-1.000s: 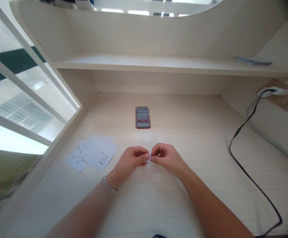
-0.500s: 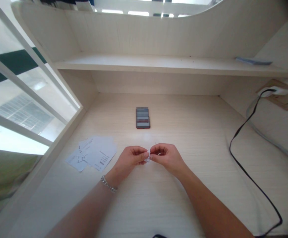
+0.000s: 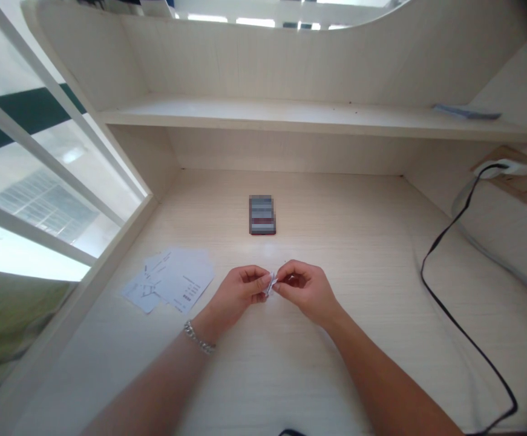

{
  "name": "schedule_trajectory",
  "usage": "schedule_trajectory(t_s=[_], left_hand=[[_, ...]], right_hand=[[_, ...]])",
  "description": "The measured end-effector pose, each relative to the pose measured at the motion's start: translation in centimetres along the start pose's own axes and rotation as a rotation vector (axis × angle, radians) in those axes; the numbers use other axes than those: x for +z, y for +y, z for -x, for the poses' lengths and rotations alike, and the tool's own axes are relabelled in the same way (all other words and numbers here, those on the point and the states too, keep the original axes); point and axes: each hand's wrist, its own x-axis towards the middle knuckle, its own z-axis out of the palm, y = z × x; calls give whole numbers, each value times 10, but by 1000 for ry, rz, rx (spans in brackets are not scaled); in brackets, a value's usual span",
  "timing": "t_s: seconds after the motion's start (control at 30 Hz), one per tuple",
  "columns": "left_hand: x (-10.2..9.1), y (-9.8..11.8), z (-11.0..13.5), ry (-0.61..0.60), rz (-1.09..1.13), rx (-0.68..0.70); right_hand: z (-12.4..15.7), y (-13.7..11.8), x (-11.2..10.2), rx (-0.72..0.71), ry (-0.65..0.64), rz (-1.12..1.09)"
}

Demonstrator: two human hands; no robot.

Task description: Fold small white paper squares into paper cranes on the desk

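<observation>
1. Pale wooden bench (image 3: 317, 375): printed paper slips (image 3: 175, 281) lie left of the paper scrap, a phone (image 3: 262, 214) beyond it.
2. Left hand (image 3: 235, 293) and right hand (image 3: 306, 292) hold a narrow grip, pinching the paper scrap (image 3: 271, 284) between them.
3. Fingers partly hide the scrap; the phone is pixelated.

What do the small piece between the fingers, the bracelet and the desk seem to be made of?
The small white piece looks like thin paper, since it is creased, but it is too small to be sure. The chain bracelet looks like polished metal, with bright links. The desk looks like laminated board: matte, with pale wood-grain streaks.
</observation>
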Motion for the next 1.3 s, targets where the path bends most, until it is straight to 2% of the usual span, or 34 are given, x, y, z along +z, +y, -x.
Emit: schedule_trajectory(t_s=[0.2,0.37,0.57,0.73,0.87,1.1,1.3], left_hand=[[-2,0,-1,17,-38,14],[-2,-1,-2,9,-65,12],[-2,-1,-1,-28,-67,0],[-3,0,-1,-31,-70,10],[-5,-2,-1,-25,-105,17],[-6,-5,-3,-26,-126,45],[-6,-6,-4,9,-79,28]], right_hand=[[3,-2,3,-87,26,68],[3,-2,1,-48,24,81],[1,0,-2,-1,-49,-32],[1,-1,-5,37,-90,-20],[2,-6,-8,-14,-83,137],[3,-12,-9,-241,-74,508],[4,-11,-6,-345,-90,670]])
